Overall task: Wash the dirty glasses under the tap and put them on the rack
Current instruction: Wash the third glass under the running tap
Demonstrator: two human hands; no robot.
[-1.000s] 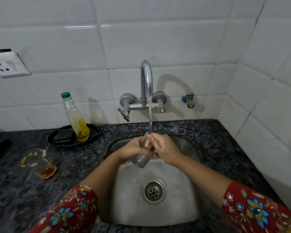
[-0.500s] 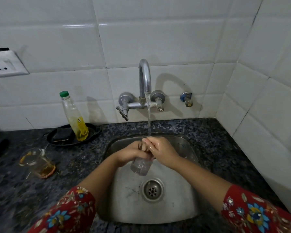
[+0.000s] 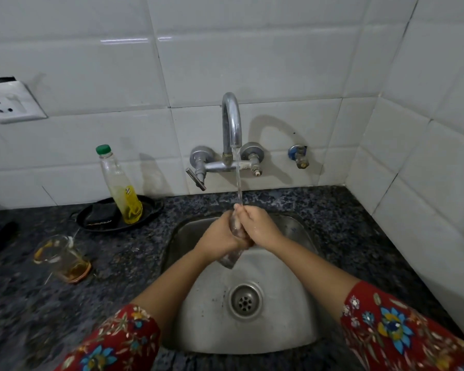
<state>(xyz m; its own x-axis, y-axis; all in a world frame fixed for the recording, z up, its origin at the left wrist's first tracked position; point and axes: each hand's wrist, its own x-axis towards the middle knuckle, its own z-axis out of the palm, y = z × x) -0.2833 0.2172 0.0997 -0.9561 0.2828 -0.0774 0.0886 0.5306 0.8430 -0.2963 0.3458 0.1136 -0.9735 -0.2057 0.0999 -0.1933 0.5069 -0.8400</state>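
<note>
Flanking the glass, left hand and right hand grip its sides.

Both hands — left hand, right hand — grip glass under tap stream.

The clear glass tumbler is smooth, transparent and wet. At twelve o'clock from it, the curved metal tap has a chrome shine, dulled in patches. The rounded steel sink is brushed and matt, scuffed near the drain. The dark speckled stone counter looks polished. At nine o'clock of the sink stands a stained clear drinking glass. At ten stands a clear plastic bottle with a green cap. The white wall tiles are glossy. The red floral sleeves are soft printed cloth.
</note>
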